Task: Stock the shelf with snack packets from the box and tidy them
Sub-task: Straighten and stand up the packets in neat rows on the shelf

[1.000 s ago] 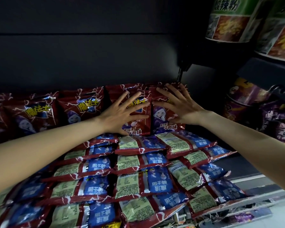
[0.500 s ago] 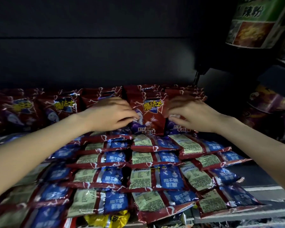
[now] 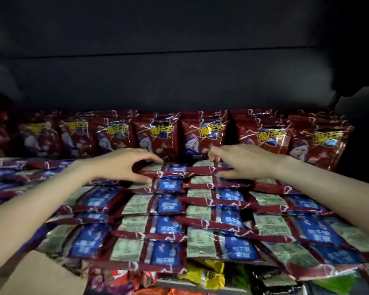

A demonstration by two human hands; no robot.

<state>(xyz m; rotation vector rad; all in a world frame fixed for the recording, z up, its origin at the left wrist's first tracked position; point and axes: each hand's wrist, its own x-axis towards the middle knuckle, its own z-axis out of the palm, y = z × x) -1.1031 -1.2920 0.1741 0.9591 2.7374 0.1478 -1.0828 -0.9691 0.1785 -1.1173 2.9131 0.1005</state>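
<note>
At the back of the shelf, the left hand [image 3: 124, 165] and right hand [image 3: 241, 161] each pinch the ends of a flat packet [image 3: 175, 171] lying just before the upright row [image 3: 209, 135]. Tidying looks under way; next, likely square that packet with its neighbours. Shingled packets cover the dark shelf; a box [image 3: 36, 273] sits lower left.

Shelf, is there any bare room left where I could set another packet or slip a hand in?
Little. Flat packets cover the shelf floor edge to edge, up to the upright packets at the back. The open room is the dark space above the upright row. The left hand and right hand crowd the middle.
</note>
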